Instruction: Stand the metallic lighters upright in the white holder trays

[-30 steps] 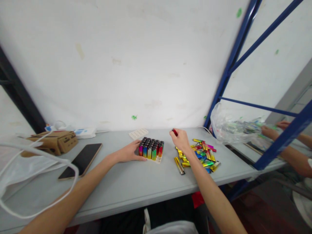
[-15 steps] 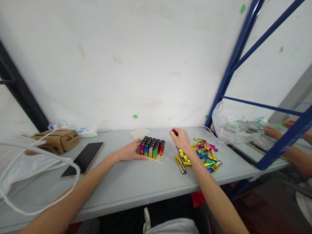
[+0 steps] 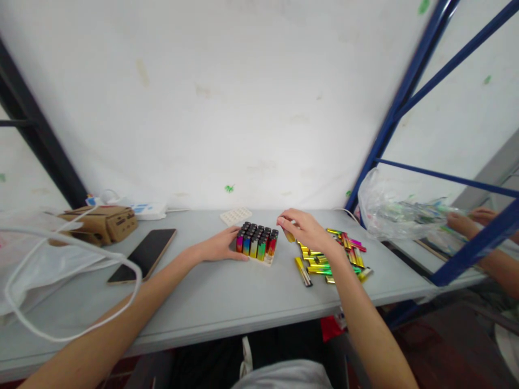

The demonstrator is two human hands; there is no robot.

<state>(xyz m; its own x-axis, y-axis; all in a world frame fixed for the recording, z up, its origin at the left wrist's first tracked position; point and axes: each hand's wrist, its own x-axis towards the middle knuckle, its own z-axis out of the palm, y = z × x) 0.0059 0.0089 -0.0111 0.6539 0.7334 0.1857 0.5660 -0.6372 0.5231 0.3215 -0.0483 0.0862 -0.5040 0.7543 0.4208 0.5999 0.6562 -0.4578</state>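
A tray of upright rainbow-coloured lighters (image 3: pixel 258 244) stands mid-table. My left hand (image 3: pixel 219 246) rests flat against the tray's left side, fingers stretched out along it. My right hand (image 3: pixel 302 229) hovers just right of the tray's far corner, fingers pinched on a lighter (image 3: pixel 288 235) with a gold body showing below the fingers. A loose pile of shiny gold and coloured lighters (image 3: pixel 332 254) lies on the grey table (image 3: pixel 227 302) under and to the right of my right wrist.
An empty pale tray (image 3: pixel 235 215) lies behind the filled one. A phone (image 3: pixel 143 255), cardboard box (image 3: pixel 99 223), power strip (image 3: pixel 141 208) and white bag with cord (image 3: pixel 48 270) sit left. A blue rack post (image 3: pixel 389 124), plastic bag (image 3: pixel 389 208) and another person's hands (image 3: pixel 466 221) are right.
My right hand has moved left and slightly down toward the tray's right corner with the lighter. The view has shifted a little. My left hand stays against the tray.
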